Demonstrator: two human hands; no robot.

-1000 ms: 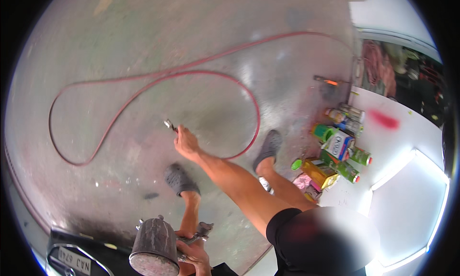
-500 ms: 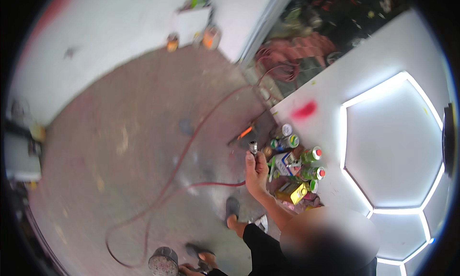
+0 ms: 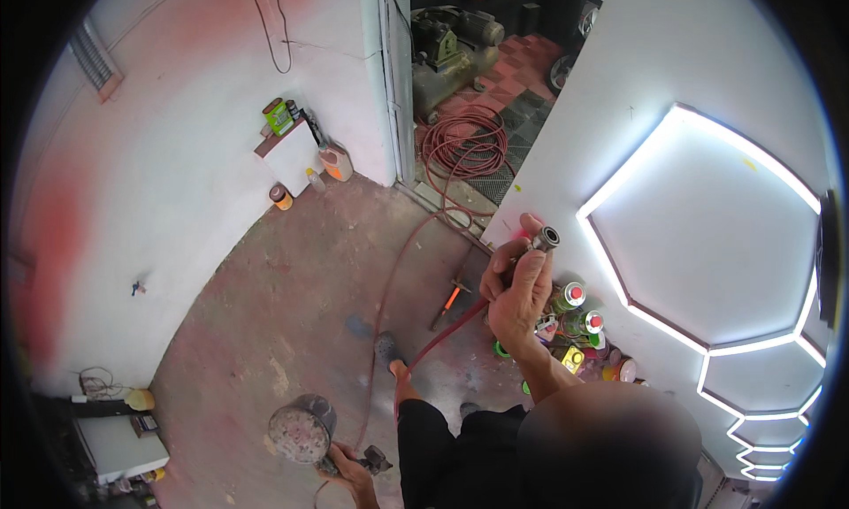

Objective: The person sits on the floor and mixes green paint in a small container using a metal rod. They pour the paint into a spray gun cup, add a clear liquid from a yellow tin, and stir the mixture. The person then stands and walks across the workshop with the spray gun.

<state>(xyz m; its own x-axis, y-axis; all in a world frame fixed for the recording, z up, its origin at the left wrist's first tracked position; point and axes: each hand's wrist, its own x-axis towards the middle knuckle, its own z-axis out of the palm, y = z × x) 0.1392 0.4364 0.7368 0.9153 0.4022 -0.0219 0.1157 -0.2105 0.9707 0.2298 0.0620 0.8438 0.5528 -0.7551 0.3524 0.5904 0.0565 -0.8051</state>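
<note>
Low at the left, my left hand [image 3: 355, 475] is closed around a paint spray gun. Its round, speckled cup [image 3: 301, 431] tilts up, and the dark metal nozzle end [image 3: 378, 461] sticks out to the right of the fingers. Raised further right, my right hand [image 3: 520, 304] grips a metal hose coupler [image 3: 547, 238] between thumb and fingers, with the open socket end showing. From that hand the red air hose [image 3: 454, 329] hangs down toward the floor. Coupler and spray gun are well apart.
Several solvent cans [image 3: 584, 321] stand along the right wall by my right arm. An orange-handled tool [image 3: 449, 306] lies on the floor. Beyond the doorway are a coiled red hose [image 3: 464, 142] and a compressor [image 3: 453, 53]. Lit hexagonal tubes [image 3: 623, 173] line the right wall.
My right hand has risen to the right with the coupler, lifting the hose. The spray gun in my left hand has come up further into view. My feet and the view have shifted.
</note>
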